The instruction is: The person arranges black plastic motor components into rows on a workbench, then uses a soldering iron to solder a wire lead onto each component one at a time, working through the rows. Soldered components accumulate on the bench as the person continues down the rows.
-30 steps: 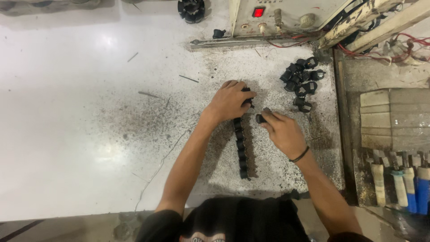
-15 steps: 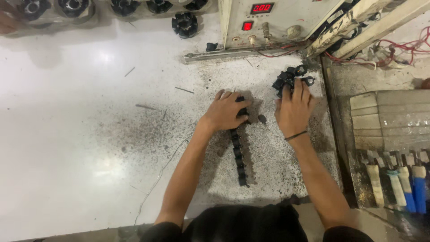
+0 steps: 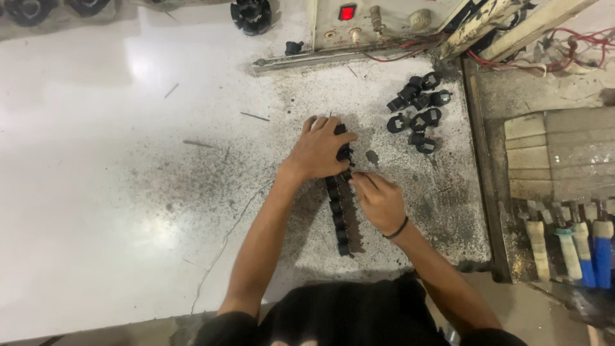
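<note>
Seemingly, left hand clamps the row of black parts at twelve o'clock, right hand pinching beside it at three o'clock; a nudge could scatter the row.

Bright overhead glare, soft shadows

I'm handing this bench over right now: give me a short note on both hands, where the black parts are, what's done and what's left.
Left hand: pressed down over the far end of the row of black parts, fingers curled on it.
Right hand: beside the row, fingertips pinched at it just below the left hand; whether they hold a part cannot be seen.
Done: the row is lined up on the white table, running toward the person.
Left: a loose pile of black parts sits apart, to the right beyond the hands, not in the row.
</note>
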Available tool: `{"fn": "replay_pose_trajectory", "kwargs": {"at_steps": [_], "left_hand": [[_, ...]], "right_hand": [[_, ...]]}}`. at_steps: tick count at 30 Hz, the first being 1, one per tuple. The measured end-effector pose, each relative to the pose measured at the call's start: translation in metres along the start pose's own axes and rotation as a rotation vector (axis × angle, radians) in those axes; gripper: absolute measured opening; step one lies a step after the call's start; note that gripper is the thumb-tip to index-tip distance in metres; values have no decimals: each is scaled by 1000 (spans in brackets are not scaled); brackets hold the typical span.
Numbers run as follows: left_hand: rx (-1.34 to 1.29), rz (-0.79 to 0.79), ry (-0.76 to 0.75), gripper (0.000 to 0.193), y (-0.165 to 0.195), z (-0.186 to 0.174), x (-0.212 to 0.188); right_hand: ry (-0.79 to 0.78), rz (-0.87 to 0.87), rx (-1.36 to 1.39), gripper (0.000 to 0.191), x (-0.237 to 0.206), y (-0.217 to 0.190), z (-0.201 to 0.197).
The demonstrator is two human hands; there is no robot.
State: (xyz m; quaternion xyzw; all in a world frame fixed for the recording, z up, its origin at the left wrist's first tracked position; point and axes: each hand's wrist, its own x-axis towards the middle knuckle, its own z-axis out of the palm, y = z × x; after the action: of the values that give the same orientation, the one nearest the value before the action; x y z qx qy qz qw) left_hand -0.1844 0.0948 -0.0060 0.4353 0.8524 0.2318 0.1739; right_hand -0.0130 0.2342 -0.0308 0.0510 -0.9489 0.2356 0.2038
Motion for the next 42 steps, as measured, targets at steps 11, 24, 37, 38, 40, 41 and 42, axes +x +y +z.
{"fn": "replay_pose_trajectory", "kwargs": {"at_steps": [11,24,37,38,40,41,42], "left_hand": [[1,69,81,64,-1,-3,-5],[-8,71,52,66,1,-3,-10],[108,3,-51,98,21,-15,-11],[100,8,-54,96,20,-14,-11],[88,11,-62,95,19,-13,-10],[84,7,-68,95,18,-12,-10],[79,3,-73,95,18,-11,-10]], "right_hand": [[34,64,-222,23,55,19,-49],[-32,23,61,6,35,34,-20],[-213,16,-331,16,22,24,-49],[-245,79,-230,9,15,18,-51],[-188,114,-28,8,2,1,-46],[-161,130,69,9,-3,-5,-42],[-109,93,24,11,-5,-9,-36]]}}
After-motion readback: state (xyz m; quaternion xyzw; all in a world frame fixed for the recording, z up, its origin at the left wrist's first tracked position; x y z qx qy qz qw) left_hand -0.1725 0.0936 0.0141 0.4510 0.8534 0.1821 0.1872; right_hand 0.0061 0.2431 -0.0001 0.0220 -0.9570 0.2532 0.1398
